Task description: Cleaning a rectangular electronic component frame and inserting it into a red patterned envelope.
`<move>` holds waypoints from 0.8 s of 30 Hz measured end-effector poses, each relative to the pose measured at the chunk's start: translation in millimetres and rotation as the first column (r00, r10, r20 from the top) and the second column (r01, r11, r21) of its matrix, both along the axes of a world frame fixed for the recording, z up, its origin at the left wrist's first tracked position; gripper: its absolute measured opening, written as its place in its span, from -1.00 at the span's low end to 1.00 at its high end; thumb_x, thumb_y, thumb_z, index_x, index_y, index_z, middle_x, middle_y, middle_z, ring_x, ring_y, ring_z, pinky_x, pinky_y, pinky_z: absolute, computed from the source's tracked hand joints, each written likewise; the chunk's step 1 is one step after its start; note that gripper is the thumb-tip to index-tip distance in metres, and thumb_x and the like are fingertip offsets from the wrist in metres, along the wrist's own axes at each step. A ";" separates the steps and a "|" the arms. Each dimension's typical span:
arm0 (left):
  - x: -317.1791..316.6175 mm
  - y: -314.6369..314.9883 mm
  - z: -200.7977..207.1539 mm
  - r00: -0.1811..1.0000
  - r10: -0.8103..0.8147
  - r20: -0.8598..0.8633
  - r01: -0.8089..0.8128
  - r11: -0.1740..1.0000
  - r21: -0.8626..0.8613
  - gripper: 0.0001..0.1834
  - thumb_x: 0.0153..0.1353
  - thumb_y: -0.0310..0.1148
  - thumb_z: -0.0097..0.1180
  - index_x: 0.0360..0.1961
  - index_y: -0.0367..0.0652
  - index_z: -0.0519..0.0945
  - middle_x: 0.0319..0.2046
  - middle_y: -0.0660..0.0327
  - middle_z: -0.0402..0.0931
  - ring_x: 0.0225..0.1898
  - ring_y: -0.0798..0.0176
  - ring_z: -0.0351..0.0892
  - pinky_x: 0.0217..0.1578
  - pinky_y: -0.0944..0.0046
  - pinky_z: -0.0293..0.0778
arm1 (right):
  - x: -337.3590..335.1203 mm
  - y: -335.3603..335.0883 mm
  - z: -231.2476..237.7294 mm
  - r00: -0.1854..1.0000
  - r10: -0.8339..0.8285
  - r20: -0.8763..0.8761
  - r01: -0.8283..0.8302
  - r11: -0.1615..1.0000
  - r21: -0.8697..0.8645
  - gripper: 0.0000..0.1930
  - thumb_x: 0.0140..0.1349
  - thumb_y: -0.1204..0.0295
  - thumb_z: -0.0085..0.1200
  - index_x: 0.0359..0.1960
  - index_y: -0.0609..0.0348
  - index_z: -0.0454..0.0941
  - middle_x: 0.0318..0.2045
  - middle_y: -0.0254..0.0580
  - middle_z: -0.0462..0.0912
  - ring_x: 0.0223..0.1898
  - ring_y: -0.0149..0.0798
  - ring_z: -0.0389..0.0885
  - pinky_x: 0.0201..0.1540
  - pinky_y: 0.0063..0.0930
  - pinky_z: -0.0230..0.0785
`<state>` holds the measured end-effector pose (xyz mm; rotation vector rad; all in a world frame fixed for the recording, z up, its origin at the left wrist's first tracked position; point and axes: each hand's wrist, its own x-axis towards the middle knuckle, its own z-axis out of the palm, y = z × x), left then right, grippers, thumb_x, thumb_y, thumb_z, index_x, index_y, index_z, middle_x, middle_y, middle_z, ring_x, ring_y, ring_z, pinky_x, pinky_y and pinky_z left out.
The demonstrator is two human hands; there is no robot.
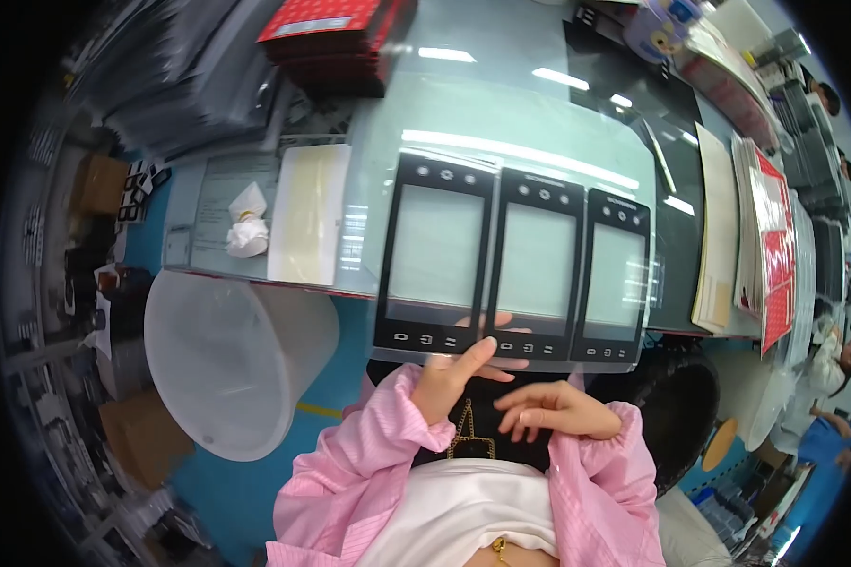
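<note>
A clear sheet bearing three black-framed panels, the left panel (433, 250), the middle panel (537, 260) and the right panel (616, 269), tilts over the near edge of the table. Each frame surrounds a see-through window, with small round marks above and small symbols below. My left hand (452, 380) grips the sheet at its lower edge between the left and middle panels, thumb on top and fingers underneath, seen partly through it. Just below the sheet's lower edge, my right hand (558, 411) hovers with loosely bent fingers apart, holding nothing.
Left on the table are crumpled tissue (248, 227), a pale pad (307, 215), a red box (321, 42) and stacked clear sheets (175, 80). A white bin (227, 369) and black bin (676, 406) flank me. Folders (714, 227) stand right; a person in blue (827, 442) is beyond.
</note>
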<state>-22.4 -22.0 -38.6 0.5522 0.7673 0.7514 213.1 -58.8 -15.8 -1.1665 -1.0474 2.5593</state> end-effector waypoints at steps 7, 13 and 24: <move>-1.4 1.5 8.6 0.999 0.037 -0.022 -0.037 0.999 -0.009 -0.51 0.52 -0.35 -0.11 0.40 -0.28 0.30 0.22 -0.19 0.50 0.04 -0.10 0.71 -0.06 0.15 0.72 | 19.3 -12.3 -18.7 0.856 -0.484 -0.179 0.508 0.852 0.124 -0.58 0.47 0.31 -0.01 0.18 0.44 0.55 -0.15 0.13 0.72 -0.26 -0.11 0.75 -0.19 -0.36 0.64; 0.9 0.1 11.9 0.996 0.059 -0.061 -0.059 0.998 0.003 -0.50 0.49 -0.39 -0.10 0.41 -0.29 0.29 0.21 -0.26 0.50 0.01 -0.16 0.73 -0.10 0.13 0.75 | 23.5 -17.3 -23.4 0.795 -0.589 -0.143 0.605 0.785 0.134 -0.54 0.55 0.23 -0.10 0.09 0.51 0.57 -0.24 0.09 0.72 -0.33 -0.13 0.73 -0.25 -0.34 0.60; -0.3 -1.9 4.9 0.990 0.074 -0.118 -0.074 0.997 0.006 -0.48 0.47 -0.42 -0.09 0.40 -0.36 0.27 0.18 -0.30 0.51 -0.06 -0.21 0.74 -0.14 0.07 0.77 | 29.5 -19.7 -28.2 0.754 -0.637 -0.160 0.656 0.744 0.131 -0.58 0.58 0.29 -0.14 0.10 0.48 0.56 -0.25 0.07 0.72 -0.33 -0.17 0.72 -0.21 -0.37 0.59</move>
